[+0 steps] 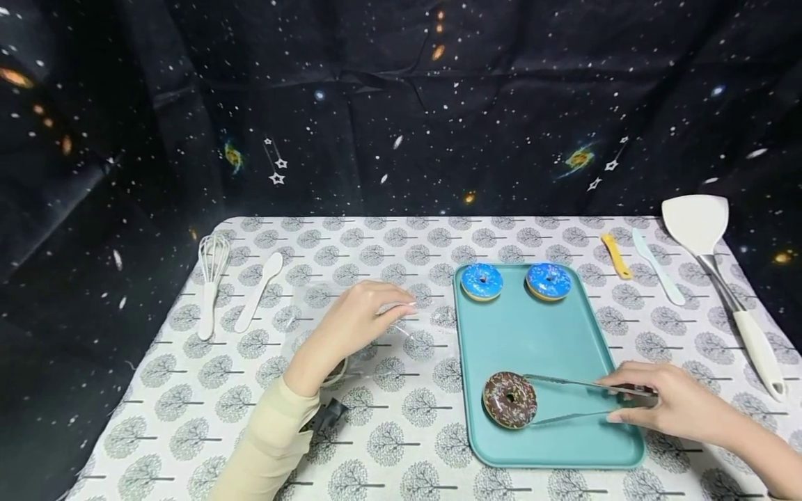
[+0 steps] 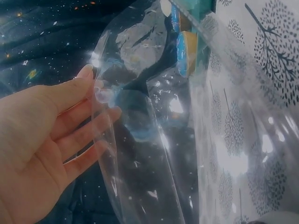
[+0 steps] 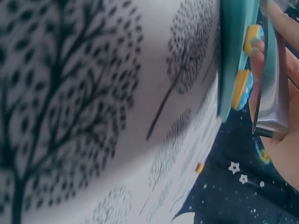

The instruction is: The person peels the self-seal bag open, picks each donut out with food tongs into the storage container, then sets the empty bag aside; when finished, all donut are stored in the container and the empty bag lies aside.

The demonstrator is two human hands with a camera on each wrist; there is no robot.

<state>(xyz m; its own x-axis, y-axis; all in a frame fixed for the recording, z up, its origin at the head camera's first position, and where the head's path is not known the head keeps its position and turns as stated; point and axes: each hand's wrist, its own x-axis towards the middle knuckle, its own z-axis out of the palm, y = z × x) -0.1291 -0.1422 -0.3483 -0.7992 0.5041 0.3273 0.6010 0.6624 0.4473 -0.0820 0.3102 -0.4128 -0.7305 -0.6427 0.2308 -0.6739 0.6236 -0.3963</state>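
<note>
My left hand pinches the edge of a clear plastic bag, which spreads over the cloth left of the tray. Faint bluish shapes show in the bag's film; whether they are contents or reflections I cannot tell. In my right hand are metal tongs, gripped between thumb and fingers. Their tips stand on either side of a chocolate donut with sprinkles, at the near left of the teal tray. Two blue-iced donuts, one at the left and one at the right, lie along the tray's far end.
A white whisk and a white spoon lie at the left. On the right are a yellow utensil, a pale blue knife and a white spatula. A tree-print cloth covers the table.
</note>
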